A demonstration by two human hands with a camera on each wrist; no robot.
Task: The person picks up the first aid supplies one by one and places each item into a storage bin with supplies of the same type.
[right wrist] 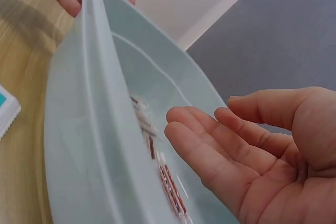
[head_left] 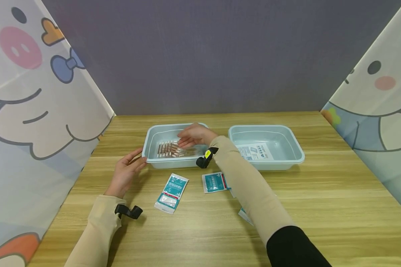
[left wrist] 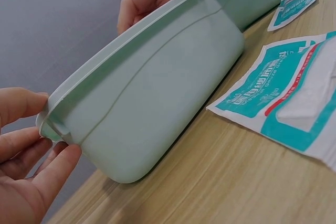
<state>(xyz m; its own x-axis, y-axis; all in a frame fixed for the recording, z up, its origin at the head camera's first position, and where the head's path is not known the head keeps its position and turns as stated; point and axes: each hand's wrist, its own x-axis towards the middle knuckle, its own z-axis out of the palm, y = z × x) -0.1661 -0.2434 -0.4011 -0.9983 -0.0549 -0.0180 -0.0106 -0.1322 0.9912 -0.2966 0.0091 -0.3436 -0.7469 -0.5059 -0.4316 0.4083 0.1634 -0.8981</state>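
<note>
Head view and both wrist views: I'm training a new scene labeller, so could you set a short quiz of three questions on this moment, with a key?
1. True or false: the right hand, over the inside of a tray, holds nothing.
2. Multiple choice: which thing does the left hand touch?
A) the right tray
B) a teal-and-white packet
C) the left tray
3. Fill in the gap: in the head view, the cotton swabs lie inside the ____ tray.

Key:
1. True; the right wrist view shows its fingers bare.
2. C; the fingers are at a corner of its rim.
3. left
</note>
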